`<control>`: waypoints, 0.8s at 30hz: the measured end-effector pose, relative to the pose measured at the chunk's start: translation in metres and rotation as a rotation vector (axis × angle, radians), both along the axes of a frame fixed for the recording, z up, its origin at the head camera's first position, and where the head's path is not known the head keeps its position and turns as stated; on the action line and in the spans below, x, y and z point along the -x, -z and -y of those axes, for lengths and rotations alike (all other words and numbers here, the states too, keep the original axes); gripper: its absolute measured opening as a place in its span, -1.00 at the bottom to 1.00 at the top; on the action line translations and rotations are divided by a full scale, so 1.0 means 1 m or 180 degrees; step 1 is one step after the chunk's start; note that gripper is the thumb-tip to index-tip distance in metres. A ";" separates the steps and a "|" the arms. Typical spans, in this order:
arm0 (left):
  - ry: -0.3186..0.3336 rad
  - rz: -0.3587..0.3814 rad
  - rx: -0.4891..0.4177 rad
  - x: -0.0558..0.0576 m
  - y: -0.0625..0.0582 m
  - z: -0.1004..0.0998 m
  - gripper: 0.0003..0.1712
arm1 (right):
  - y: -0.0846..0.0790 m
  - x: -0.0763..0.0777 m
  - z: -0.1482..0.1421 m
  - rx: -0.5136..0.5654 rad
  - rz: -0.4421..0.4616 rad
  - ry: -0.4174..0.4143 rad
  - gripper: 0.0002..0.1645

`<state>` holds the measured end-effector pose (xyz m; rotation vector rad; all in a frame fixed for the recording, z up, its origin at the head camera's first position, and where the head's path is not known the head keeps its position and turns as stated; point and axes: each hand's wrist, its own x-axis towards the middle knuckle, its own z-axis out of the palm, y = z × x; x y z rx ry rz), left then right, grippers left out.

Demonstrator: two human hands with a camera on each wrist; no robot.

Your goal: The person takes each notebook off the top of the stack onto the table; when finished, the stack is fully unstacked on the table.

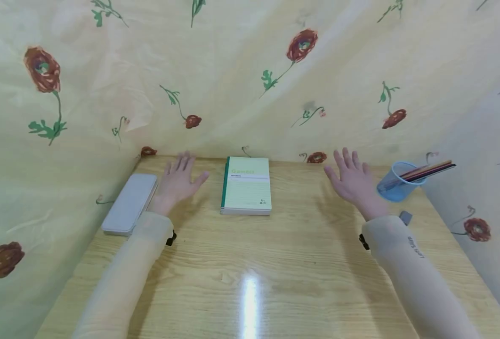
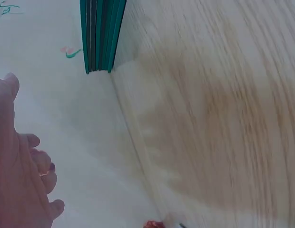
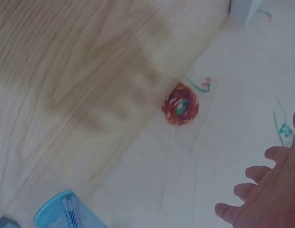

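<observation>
My left hand (image 1: 180, 184) hovers over the table with its fingers spread and nothing in it. On its left lies a white flat case (image 1: 130, 204), and on its right a stack of notebooks (image 1: 248, 184) with a pale green cover and "Gambit" printed on top. The stack's green spines (image 2: 103, 35) show at the top of the left wrist view. My right hand (image 1: 353, 181), also with fingers spread and holding nothing, is raised near a blue mesh pen cup (image 1: 396, 188). Several pencils (image 1: 430, 171) lean out of that cup to the right.
A small grey block (image 1: 406, 217) sits beside the right sleeve, just below the pen cup. The wood-grain table (image 1: 301, 273) ends at the back against a flowered cloth (image 1: 233, 84), which also hangs along both sides.
</observation>
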<state>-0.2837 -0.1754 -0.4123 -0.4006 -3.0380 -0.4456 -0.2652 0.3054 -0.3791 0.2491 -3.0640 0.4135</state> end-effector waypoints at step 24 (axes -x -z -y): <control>-0.0017 0.0383 -0.0986 -0.017 0.045 -0.062 -0.07 | 0.065 -0.001 0.122 0.1789 0.0431 -0.0381 -0.15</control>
